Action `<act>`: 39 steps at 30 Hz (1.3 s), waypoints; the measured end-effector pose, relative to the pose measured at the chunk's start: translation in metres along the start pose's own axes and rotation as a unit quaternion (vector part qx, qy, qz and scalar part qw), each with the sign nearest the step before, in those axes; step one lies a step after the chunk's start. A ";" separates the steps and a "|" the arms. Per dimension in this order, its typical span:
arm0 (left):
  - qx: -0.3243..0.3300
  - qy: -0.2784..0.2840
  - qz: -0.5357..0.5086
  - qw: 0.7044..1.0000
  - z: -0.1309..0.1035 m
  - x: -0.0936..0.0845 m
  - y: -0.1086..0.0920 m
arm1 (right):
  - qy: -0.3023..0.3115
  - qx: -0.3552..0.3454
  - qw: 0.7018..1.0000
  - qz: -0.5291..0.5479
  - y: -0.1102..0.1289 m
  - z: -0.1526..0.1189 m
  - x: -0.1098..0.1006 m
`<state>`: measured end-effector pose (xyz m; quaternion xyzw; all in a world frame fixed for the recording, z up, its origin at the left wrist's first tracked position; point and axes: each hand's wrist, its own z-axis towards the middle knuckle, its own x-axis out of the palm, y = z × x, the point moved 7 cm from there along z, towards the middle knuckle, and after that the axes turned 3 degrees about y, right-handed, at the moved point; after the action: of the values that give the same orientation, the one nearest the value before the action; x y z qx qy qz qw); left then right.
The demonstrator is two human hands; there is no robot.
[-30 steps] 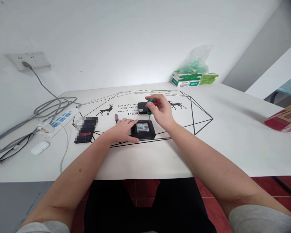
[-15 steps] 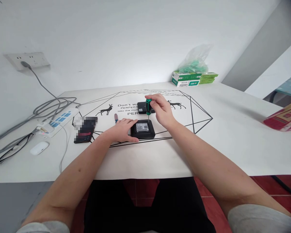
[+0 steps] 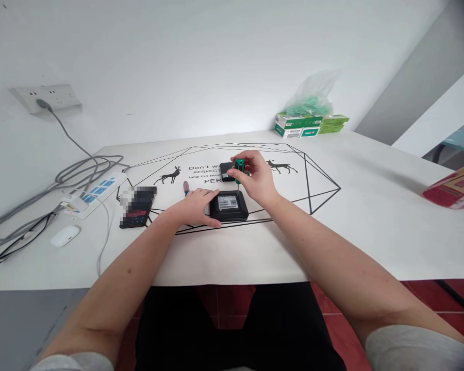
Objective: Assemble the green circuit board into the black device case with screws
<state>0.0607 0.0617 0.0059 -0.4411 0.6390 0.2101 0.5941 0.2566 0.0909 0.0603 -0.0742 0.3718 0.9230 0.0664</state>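
Left of centre: phone (image 3: pixel 141 201), near left arm (image 3: pixel 129 281); possible bump if swung outward. Next, pink-handled tool (image 3: pixel 186 187), just beyond the fingers; could roll off if brushed. Left hand (image 3: pixel 195 206): thumb and fingers spread apart along left side of black device (image 3: pixel 229 206), apparently bracing, not encircling. Device at centre of frame, flat, label up; could pivot or skid under twisting, given support from one side only. Above it, small black box (image 3: pixel 226 171), partly hidden; liable to a knock from the knuckles. Green screwdriver (image 3: pixel 240 164): near upright, tip at far right part of device, exact seating too small to tell. Could slip and scratch, if tilted or pressed too lightly. Right hand (image 3: pixel 257 178): thumb and fingers closed round handle.
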 end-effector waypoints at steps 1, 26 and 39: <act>-0.001 0.002 0.003 1.000 0.000 0.000 0.001 | 0.005 -0.009 1.000 0.002 0.001 0.000 0.000; 0.001 0.016 0.003 1.000 0.000 0.000 0.004 | -0.020 -0.044 0.999 -0.012 0.000 0.005 -0.004; 0.008 0.011 0.002 1.000 0.000 0.002 0.006 | -0.021 -0.032 0.999 -0.001 -0.004 0.004 -0.004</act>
<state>0.0559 0.0645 0.0027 -0.4375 0.6480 0.2012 0.5901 0.2614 0.0967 0.0611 -0.0571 0.3405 0.9356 0.0731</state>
